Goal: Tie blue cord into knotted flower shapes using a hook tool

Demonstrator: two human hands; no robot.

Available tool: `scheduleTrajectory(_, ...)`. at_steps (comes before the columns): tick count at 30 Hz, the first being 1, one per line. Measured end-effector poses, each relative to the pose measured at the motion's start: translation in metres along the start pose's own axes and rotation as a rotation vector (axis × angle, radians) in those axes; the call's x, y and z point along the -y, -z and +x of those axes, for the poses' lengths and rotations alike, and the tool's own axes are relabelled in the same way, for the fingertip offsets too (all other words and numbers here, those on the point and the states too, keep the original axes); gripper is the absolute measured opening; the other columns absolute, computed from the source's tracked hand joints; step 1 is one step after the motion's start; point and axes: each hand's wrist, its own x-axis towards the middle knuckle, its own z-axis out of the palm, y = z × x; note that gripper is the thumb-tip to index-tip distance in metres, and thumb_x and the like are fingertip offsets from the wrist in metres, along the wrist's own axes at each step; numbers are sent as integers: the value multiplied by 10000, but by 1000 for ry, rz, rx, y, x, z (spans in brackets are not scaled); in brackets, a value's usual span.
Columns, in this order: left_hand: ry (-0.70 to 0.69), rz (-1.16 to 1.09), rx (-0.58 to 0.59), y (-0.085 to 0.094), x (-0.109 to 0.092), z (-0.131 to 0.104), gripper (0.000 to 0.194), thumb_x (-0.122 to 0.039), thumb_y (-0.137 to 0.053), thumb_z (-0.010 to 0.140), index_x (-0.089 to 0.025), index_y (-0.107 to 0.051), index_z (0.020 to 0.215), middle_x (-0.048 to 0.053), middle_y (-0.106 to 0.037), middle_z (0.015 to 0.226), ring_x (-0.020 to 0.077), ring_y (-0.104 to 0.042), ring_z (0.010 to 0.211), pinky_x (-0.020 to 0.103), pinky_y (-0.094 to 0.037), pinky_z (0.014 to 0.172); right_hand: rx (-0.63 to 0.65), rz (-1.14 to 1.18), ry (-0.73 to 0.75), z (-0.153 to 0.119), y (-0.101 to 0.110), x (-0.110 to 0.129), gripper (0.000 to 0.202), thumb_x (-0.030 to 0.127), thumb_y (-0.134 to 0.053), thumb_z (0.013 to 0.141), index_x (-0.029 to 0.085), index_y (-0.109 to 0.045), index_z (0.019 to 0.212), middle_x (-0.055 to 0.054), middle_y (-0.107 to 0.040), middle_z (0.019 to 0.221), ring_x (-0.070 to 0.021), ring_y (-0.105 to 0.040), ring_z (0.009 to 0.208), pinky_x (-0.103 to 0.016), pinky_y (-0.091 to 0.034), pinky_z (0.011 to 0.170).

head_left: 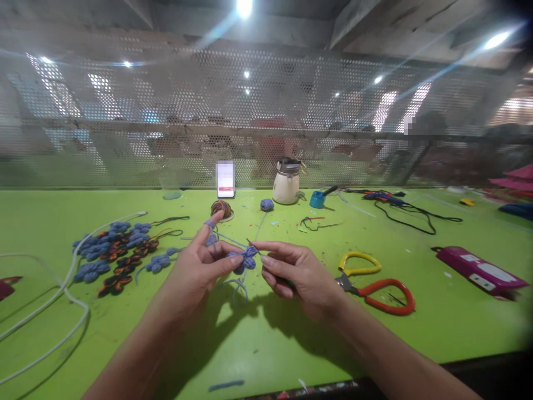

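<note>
My left hand (204, 258) pinches a small blue-purple crochet flower (246, 260) between thumb and fingers, with its index finger raised and yarn looped round it. On the flower's right side, my right hand (291, 269) is closed round a thin crochet hook (253, 246), whose tip touches the work; most of its handle is hidden in the palm. A strand runs from the flower toward a small blue yarn ball (267, 205) behind. Loose yarn tails (237, 289) hang below the flower.
Blue and dark-orange crochet flowers (119, 250) and a white cable (77, 250) lie left. Behind stand a phone (225, 179), a multicoloured yarn ball (221, 209), a cream jug (286, 183) and a blue pot (317, 199). Scissors (387, 289) and a magenta box (478, 269) lie right.
</note>
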Motion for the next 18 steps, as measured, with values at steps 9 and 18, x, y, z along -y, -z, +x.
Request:
scheduleTrajectory(9,28,-23,17,3,3,3,983,-59,-779,618,-172,-260,1445,13,-683,726,134,-630,687,239,-506,691,1,-14,16,0,0,0,316,268,-681,783,177,-692,1085,45,-544,534,-23,-354,369,-184,-211,381)
scheduleTrajectory(18,21,-3,27,0,1,0,1045,-22,-781,603,-214,-220,1463,7,-693,707,130,-643,670,216,-510,678,8,-24,13,-1,-2,3,340,271,-678,783,178,-682,1110,54,-535,537,-24,-346,372,-193,-232,391)
